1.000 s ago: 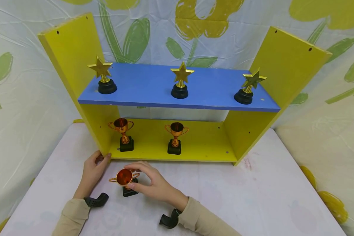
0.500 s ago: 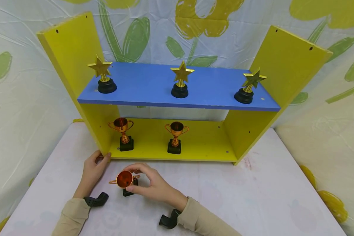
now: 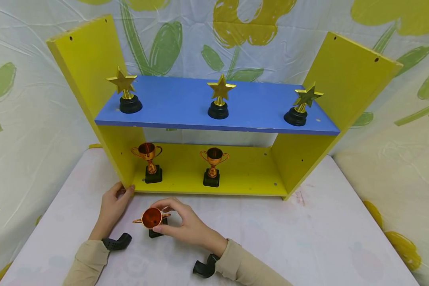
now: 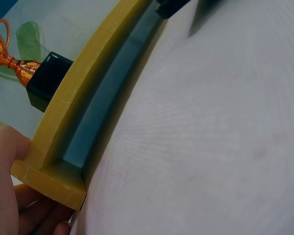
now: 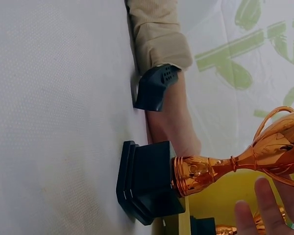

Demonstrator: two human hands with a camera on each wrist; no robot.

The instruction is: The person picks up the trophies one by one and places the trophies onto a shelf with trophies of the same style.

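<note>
My right hand (image 3: 186,222) holds a copper-coloured trophy cup (image 3: 151,218) near its rim, thumb on the near side and fingers on the far side. In the right wrist view the cup's black stepped base (image 5: 149,181) is close against the tabletop, and fingers (image 5: 267,200) show beside the bowl. My left hand (image 3: 114,202) grips the front left lower corner of the yellow shelf unit (image 3: 211,193). In the left wrist view the thumb (image 4: 7,144) lies on one side of the yellow board (image 4: 49,183), with the other fingers partly hidden behind it.
Two more copper trophy cups, one on the left (image 3: 150,163) and one in the middle (image 3: 212,167), stand on the yellow lower board. On the blue upper board (image 3: 175,103) stand three gold star trophies (image 3: 219,97). A flower-patterned cloth (image 3: 196,39) hangs behind.
The trophy cup has shifted very slightly toward the person, its bowl now covering more of the base. The left hand keeps its place on the shelf corner.
</note>
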